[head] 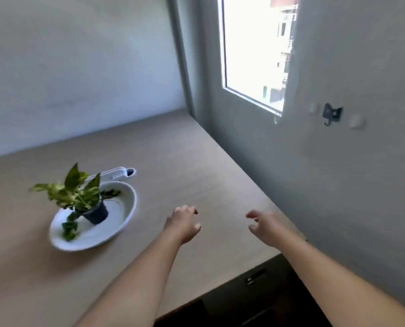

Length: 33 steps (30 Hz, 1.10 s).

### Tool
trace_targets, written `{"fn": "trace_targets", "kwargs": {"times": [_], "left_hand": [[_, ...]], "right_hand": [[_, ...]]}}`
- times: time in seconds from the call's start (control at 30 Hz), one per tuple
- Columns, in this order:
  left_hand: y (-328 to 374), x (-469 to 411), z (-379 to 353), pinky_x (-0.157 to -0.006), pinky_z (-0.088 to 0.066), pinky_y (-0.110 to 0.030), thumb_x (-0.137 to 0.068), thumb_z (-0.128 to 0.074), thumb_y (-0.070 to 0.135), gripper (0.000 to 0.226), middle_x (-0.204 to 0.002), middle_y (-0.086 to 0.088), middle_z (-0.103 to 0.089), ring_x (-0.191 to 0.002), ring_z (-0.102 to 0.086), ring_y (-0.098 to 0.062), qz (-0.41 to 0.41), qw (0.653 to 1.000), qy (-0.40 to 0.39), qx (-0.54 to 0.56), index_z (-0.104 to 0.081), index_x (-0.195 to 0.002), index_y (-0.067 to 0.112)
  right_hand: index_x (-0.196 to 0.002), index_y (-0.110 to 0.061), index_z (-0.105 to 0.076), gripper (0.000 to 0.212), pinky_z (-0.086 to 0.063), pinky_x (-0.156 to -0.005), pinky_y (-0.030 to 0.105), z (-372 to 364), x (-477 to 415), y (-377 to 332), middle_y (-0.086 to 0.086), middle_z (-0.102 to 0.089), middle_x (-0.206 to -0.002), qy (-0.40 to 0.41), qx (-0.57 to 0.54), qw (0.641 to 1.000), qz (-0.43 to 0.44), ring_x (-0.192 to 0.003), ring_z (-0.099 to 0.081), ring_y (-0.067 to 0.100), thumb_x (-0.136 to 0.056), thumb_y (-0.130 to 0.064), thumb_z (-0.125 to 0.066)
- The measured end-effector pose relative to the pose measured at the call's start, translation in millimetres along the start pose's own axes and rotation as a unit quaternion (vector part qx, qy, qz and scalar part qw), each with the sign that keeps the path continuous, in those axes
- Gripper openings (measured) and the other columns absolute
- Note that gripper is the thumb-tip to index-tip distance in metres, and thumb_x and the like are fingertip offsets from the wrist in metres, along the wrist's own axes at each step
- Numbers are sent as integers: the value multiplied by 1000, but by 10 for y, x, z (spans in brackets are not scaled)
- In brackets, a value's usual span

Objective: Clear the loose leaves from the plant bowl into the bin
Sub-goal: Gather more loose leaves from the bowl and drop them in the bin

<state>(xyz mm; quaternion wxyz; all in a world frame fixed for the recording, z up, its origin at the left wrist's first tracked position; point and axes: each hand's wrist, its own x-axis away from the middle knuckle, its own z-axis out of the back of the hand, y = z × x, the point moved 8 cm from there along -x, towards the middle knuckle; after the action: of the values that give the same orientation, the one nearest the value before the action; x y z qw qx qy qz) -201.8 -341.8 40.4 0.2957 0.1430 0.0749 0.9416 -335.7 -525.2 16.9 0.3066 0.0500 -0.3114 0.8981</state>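
Note:
A white oval bowl (123, 208) sits on the wooden table at the left. In it a small dark pot (97, 214) leans, holding a green and cream plant (75, 192). Loose dark leaves lie in the bowl, some at its near left (69, 228) and some at its far side (110, 192). My left hand (183, 224) hovers over the table to the right of the bowl, fingers curled apart and holding nothing. My right hand (266, 226) hovers further right near the wall, fingers spread and holding nothing. No bin is in view.
A white object (116, 173) lies just behind the bowl. The wooden table (173, 161) meets walls at the back and right; a window (253, 50) is in the right wall, with a dark hook (331, 114) beside it. Dark floor shows below the table's front edge.

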Motion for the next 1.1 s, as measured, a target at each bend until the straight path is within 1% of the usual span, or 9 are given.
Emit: {"fn": "trace_targets", "kwargs": {"times": [0.13,0.3,0.5,0.63,0.77,0.87,0.97,1.07,1.1], "left_hand": [[-1230,304,264,-106,-40,-38,-87,-57,37,46,-135,-6,-50,-128,-45,-26,90,995,26,36,-50,-129,21],[-2750,606,376,-107,-38,-37,-87,-57,32,50,-138,-7,-46,-130,-40,-26,187,979,43,68,-45,-132,16],[-3970,537,292,-111,-30,-31,-86,-59,18,54,-138,-11,-42,-134,-33,-27,181,980,10,87,-42,-137,9],[-4304,427,181,-112,-24,-32,-84,-61,15,47,-136,-3,-48,-133,-37,-22,150,987,-6,59,-53,-130,17],[-4391,292,206,-119,-17,-39,-84,-59,14,31,-122,1,-63,-122,-48,-19,150,988,7,36,-68,-113,21],[-4258,187,202,-106,-30,-31,-79,-64,22,24,-109,5,-71,-109,-59,-19,119,993,6,25,-72,-102,23],[-4104,110,114,-94,-38,-28,-75,-69,23,26,-109,4,-70,-106,-60,-19,73,997,-10,33,-71,-100,22],[-4259,86,142,-101,-39,-32,-74,-68,17,32,-114,0,-65,-110,-56,-22,82,996,-10,20,-69,-105,24],[-4348,91,179,-106,-36,-35,-74,-66,16,31,-113,0,-64,-111,-55,-22,99,995,-3,20,-69,-104,24]], "right_hand": [[-127,-22,-54,37,-49,-93,32,-567,-222,-1136,8,-66,-119,-54,49,992,100,-113,-60,23,-89,-22,-54],[-125,-22,-55,38,-50,-93,35,-1448,-319,-2541,6,-65,-120,-103,90,967,216,-114,-58,21,-87,-19,-54],[-132,-27,-48,46,-46,-97,34,-2330,-457,-3617,-5,-53,-138,-129,163,932,298,-121,-53,21,-87,-27,-57],[-132,-29,-48,46,-44,-102,35,-2816,-487,-3775,-7,-53,-138,-185,222,902,320,-125,-50,21,-87,-30,-58],[-120,-30,-59,34,-46,-98,33,-2914,-737,-3679,-5,-63,-123,-211,257,895,299,-119,-53,21,-88,-21,-58],[-118,-32,-63,37,-46,-98,29,-2754,-948,-3601,-2,-62,-121,-204,279,897,274,-118,-54,19,-86,-14,-60],[-118,-22,-63,35,-39,-105,29,-2536,-1108,-3605,3,-60,-114,-163,309,902,253,-123,-50,23,-87,-8,-52],[-129,-27,-52,47,-24,-117,33,-2630,-1033,-3702,-5,-56,-132,-187,386,855,293,-131,-45,17,-84,-18,-60],[-131,-27,-50,52,-27,-116,35,-2737,-951,-3710,-6,-55,-133,-217,381,846,304,-129,-46,17,-81,-21,-65]]}}
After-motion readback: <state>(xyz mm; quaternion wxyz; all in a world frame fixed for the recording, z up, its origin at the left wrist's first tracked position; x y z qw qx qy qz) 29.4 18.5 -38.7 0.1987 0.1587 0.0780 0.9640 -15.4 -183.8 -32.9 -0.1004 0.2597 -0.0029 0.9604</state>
